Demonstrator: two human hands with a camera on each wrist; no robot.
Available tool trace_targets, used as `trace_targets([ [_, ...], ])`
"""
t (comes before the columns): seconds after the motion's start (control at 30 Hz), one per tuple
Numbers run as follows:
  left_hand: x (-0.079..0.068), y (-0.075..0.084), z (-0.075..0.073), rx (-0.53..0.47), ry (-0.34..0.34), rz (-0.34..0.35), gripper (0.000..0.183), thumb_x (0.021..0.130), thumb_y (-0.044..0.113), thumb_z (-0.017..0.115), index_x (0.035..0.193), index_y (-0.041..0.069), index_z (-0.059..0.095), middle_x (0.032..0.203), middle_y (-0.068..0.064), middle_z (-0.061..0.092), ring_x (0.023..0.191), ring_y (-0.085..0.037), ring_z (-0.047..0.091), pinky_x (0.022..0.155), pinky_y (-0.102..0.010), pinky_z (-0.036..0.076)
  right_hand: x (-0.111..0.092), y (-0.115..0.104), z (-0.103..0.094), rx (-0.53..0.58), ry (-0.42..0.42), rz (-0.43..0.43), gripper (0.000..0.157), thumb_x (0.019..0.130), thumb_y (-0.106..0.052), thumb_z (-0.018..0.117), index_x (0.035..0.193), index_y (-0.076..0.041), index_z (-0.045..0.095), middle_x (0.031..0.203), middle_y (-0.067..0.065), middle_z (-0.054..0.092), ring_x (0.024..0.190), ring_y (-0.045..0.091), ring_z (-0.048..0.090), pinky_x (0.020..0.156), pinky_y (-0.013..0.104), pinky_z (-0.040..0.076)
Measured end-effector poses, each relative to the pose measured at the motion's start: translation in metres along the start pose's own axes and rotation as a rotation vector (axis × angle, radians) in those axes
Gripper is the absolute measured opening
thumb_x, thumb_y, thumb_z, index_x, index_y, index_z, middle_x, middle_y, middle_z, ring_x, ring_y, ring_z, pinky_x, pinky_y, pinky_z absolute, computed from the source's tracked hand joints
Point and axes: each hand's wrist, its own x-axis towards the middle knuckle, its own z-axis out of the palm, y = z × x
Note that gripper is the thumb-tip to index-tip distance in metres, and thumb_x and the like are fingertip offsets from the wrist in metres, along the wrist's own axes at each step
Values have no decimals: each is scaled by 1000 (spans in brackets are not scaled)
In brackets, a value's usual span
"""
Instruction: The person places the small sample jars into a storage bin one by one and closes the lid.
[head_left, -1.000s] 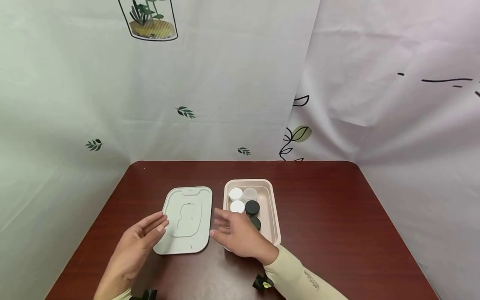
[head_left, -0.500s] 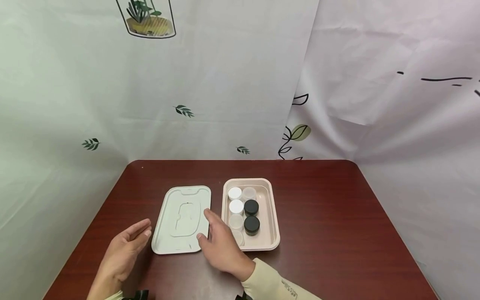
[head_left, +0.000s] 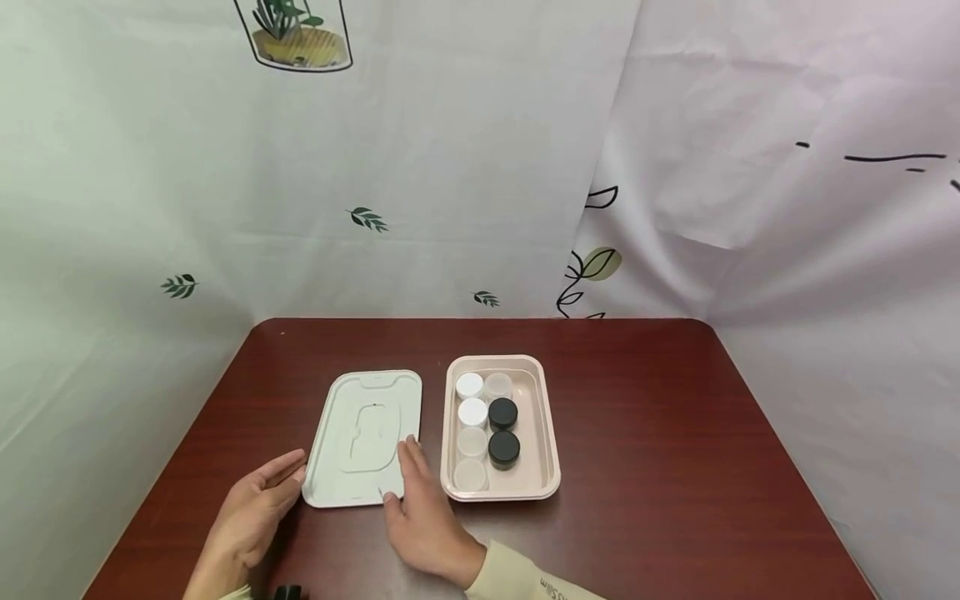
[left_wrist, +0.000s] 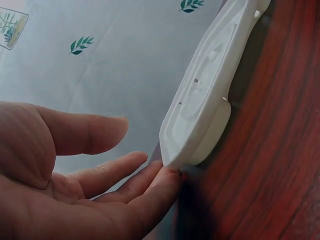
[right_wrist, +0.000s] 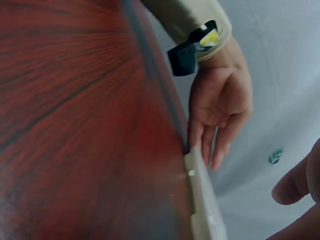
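Observation:
A white rectangular plastic lid (head_left: pixel 337 437) lies flat on the table, between both hands in the head view. My left hand (head_left: pixel 249 517) is at its lower left edge; the left wrist view shows fingertips touching the lid's corner (left_wrist: pixel 172 155) from below, with the thumb apart. Along the right edge is my right hand (head_left: pixel 429 518), fingers straight and thumb spread; whether it touches the lid is unclear. Right of the lid stands a beige tray (head_left: pixel 537 442). Inside are small round jars: two with black lids (head_left: pixel 504 448), two with white lids (head_left: pixel 472 413), several clear ones (head_left: pixel 472 476).
The dark red wooden table (head_left: pixel 637 450) extends to the right of the tray and behind it. White cloth with printed leaves (head_left: pixel 367 218) hangs around the table's back and sides.
My right hand has moved left and nearer, from over the tray to the lid's right edge, uncovering the jars. My left hand has come down to the lid's lower left edge.

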Motion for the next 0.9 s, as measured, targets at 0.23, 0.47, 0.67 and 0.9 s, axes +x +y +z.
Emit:
trace_targets([
  [0.23, 2, -3, -1, -5, -4, 5, 66, 108, 8, 55, 163, -9, 23, 168, -30, 26, 111, 17, 55, 92, -8, 48, 3, 12, 7, -13, 31, 26, 63, 103, -5, 52, 160, 11, 30, 170, 33, 24, 159, 46, 26, 126, 58, 27],
  [0.47, 5, -5, -1, 28, 14, 15, 63, 107, 3, 55, 162, -9, 27, 167, -30, 30, 110, 17, 56, 93, -9, 49, 8, 23, 9, 29, 39, 24, 64, 100, 1, 53, 158, 15, 30, 167, 35, 25, 156, 48, 29, 125, 57, 29],
  [0.67, 8, -3, -3, 80, 35, 10, 66, 104, -2, 58, 162, -7, 29, 165, -31, 32, 105, 19, 55, 89, -8, 50, 12, 32, 13, 152, 42, 30, 67, 99, 6, 54, 158, 18, 25, 166, 37, 24, 141, 42, 51, 115, 40, 47],
  [0.9, 7, -1, -8, 151, 54, 2, 66, 101, 0, 64, 160, -6, 36, 161, -29, 40, 102, 18, 58, 85, -9, 50, 15, 36, 16, 204, 88, 64, 66, 96, 4, 61, 155, 16, 35, 157, 33, 40, 115, 25, 65, 99, 28, 56],
])
